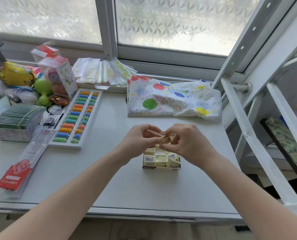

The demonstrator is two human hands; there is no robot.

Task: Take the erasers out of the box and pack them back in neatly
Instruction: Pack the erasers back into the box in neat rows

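You work on a pale grey worktop (109,179). The erasers (159,159) are cream-yellow with white barcode labels. The abacus (76,118) has a white frame and rows of orange, blue, green and teal beads. The cloth (173,101) is white with red, green, blue and yellow balloons. The long packet (21,163) is clear with red print.

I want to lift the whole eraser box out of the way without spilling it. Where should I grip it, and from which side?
Probably by its two short side walls, coming from above with thumb and fingers straddling the box. It stands upright with its top open and the erasers lie loose and uneven inside, some tilted, so keep it level. Both the left hand and right hand hold one eraser over it now.
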